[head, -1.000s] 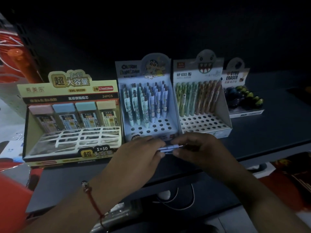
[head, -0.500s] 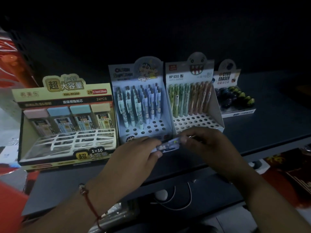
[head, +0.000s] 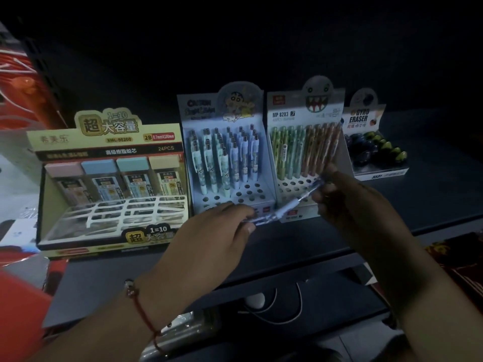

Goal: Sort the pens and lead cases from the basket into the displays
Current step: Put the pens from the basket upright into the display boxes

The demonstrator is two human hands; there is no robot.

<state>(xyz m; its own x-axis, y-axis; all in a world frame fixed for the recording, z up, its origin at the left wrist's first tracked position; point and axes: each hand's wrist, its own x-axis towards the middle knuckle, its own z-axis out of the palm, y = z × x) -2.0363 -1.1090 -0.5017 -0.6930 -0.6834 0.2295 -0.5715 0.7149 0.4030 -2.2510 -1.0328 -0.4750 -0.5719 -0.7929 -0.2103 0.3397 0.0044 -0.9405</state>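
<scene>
A pale blue patterned pen [head: 287, 205] lies slanted between both hands in front of the displays. My left hand [head: 217, 231] pinches its lower end and my right hand [head: 347, 199] grips its upper end. Behind stands the blue cartoon pen display [head: 224, 158], with several pens upright and free holes at its front. To its right is the green-and-orange pen display [head: 305, 150]. The cream lead case display [head: 109, 178] at the left holds one row of cases behind a white grid. The basket is out of view.
A small eraser display [head: 373, 147] stands at the far right of the dark shelf [head: 431, 199]. Red packaging [head: 23, 100] rises at the far left. A white cable [head: 274, 307] lies on the level below the shelf edge.
The pen has tilted up. My right hand has risen toward the green-and-orange display with its end, while my left hand keeps the lower end. The camera has shifted.
</scene>
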